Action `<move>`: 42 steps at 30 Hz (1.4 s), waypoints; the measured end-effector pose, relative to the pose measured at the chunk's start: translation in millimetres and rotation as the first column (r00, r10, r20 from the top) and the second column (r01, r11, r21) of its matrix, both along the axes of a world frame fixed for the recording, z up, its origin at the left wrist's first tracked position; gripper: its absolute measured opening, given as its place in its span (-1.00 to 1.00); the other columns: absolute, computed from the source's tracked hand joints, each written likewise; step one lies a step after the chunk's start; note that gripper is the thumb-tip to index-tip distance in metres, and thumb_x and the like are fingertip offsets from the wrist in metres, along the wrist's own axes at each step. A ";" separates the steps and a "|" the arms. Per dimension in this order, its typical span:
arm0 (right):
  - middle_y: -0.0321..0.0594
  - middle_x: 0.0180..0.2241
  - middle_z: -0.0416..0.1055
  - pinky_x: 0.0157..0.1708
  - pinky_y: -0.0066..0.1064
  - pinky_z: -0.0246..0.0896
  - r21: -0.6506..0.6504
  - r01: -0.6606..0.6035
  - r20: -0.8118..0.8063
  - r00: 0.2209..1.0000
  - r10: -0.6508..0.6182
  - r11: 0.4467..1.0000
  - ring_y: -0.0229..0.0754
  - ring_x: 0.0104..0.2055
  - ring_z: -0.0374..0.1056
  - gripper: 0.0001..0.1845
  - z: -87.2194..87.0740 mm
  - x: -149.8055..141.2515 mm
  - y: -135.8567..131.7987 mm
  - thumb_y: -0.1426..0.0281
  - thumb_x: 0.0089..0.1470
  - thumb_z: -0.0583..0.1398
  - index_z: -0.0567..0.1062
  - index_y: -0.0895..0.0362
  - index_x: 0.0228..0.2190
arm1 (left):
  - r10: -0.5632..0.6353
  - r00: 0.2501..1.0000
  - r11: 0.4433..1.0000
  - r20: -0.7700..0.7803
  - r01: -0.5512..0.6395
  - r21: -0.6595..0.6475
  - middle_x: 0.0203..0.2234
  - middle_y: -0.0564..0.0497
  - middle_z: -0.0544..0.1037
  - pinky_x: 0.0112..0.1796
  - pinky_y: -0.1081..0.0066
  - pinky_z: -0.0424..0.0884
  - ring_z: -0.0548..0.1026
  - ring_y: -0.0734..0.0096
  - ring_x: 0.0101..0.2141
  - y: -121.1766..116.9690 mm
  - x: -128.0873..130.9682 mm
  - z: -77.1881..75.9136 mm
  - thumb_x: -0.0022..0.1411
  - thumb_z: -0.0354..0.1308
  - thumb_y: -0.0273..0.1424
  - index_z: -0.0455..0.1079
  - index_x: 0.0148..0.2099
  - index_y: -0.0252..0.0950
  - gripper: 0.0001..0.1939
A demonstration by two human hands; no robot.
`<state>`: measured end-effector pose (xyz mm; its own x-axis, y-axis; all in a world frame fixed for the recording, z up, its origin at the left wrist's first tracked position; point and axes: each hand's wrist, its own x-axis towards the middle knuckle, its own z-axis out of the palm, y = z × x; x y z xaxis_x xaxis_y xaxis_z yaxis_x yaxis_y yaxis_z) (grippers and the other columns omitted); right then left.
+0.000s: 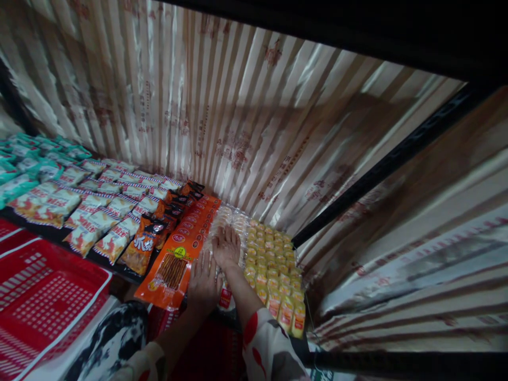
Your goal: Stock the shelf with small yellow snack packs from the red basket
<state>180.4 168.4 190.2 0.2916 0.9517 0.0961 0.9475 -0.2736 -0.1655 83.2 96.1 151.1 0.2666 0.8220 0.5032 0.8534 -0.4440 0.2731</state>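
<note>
My left hand (pixel 203 279) lies flat with its fingers stretched out over the front part of a row of clear-wrapped pale packs (pixel 237 225). Farther back on the same row rests my right hand (pixel 226 246), palm down and fingers spread. Beneath my hands, much of the row is hidden; a red label (pixel 225 298) shows at its near end. Just left of my hands lies a long orange snack packet (pixel 184 246) with brown sticks pictured on it. Rows of small yellow packs (pixel 273 264) stand to the right.
Orange-and-black snack bags (pixel 143 246), white-and-orange bags (pixel 115 233) and teal packs (pixel 24 164) fill the shelf leftward. A red basket (pixel 51 286) stands at the lower left. Striped sheeting (pixel 238 132) hangs behind, and a black metal post (pixel 381 166) slants at right.
</note>
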 end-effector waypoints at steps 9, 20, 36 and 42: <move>-0.23 0.30 -0.12 0.25 -0.18 -0.43 0.001 -0.020 0.012 1.000 0.020 1.000 -0.10 0.35 -0.33 -0.44 1.3 4.7 6.7 0.18 0.22 -0.14 0.11 0.03 0.21 | 0.004 1.000 1.000 -0.011 -0.004 0.010 0.12 -0.20 0.33 0.10 0.05 0.14 0.21 0.03 0.16 1.2 0.9 -2.1 0.20 -0.04 -0.32 0.38 0.07 -0.38 -0.55; -0.26 0.29 -0.09 0.24 -0.12 -0.45 -0.044 0.006 0.005 1.000 -0.006 0.999 -0.05 0.34 -0.31 -0.42 -0.5 12.2 33.4 0.14 0.21 -0.16 0.07 0.02 0.22 | -0.031 0.997 0.998 -0.077 0.034 0.043 0.16 -0.21 0.27 0.11 0.04 0.11 0.17 0.02 0.18 4.1 -0.9 -6.3 0.21 -0.05 -0.33 0.25 0.18 -0.38 -0.49; -0.26 0.30 -0.09 0.21 -0.07 -0.41 -0.073 0.055 0.036 0.998 -0.052 0.996 0.00 0.33 -0.29 -0.41 0.5 32.3 52.5 0.13 0.21 -0.19 0.05 0.00 0.23 | -0.018 0.998 0.995 -0.058 0.024 0.100 0.16 -0.19 0.28 0.12 0.08 0.09 0.17 0.05 0.18 4.4 -0.4 -10.7 0.24 -0.06 -0.30 0.19 0.21 -0.38 -0.48; -0.27 0.28 -0.03 0.22 -0.10 -0.44 -0.083 0.061 0.012 0.998 -0.061 0.995 -0.01 0.33 -0.28 -0.41 1.0 30.2 53.3 0.15 0.22 -0.22 0.06 0.04 0.23 | -0.022 0.997 0.992 -0.076 0.031 0.124 0.16 -0.21 0.27 0.12 0.08 0.09 0.12 0.03 0.21 4.5 -0.6 -11.5 0.24 -0.03 -0.30 0.21 0.19 -0.40 -0.49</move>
